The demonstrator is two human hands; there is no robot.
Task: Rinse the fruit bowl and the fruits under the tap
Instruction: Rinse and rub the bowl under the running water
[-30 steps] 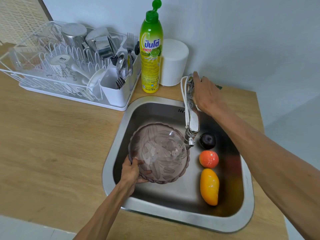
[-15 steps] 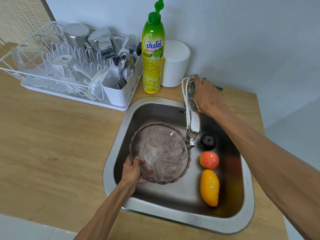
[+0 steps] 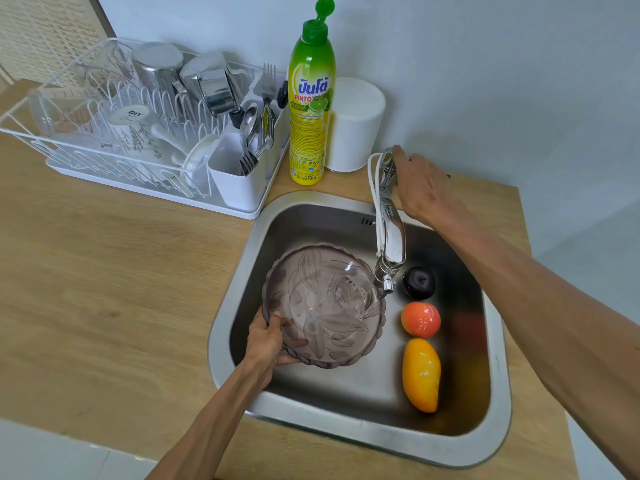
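My left hand [image 3: 268, 337] grips the near-left rim of a clear smoky fruit bowl [image 3: 323, 303], held tilted inside the steel sink [image 3: 498, 403] just under the spout of the chrome tap [image 3: 391, 233]. Water splashes in the bowl. My right hand [image 3: 419, 185] rests on the tap's back end, its fingers curled over the handle there. Along the sink's right side lie a dark plum [image 3: 418, 282], an orange-red fruit [image 3: 420, 319] and a yellow mango [image 3: 420, 375], all apart from the bowl.
A green dish-soap bottle [image 3: 311, 98] and a white canister [image 3: 355, 126] stand behind the sink. A white drying rack [image 3: 138, 133] with cups, metal mugs and cutlery sits at the back left on the wooden counter [image 3: 104, 289].
Both hands and the bowl stay where they were; only the camera has shifted slightly. Splashing water shows more in the bowl now.
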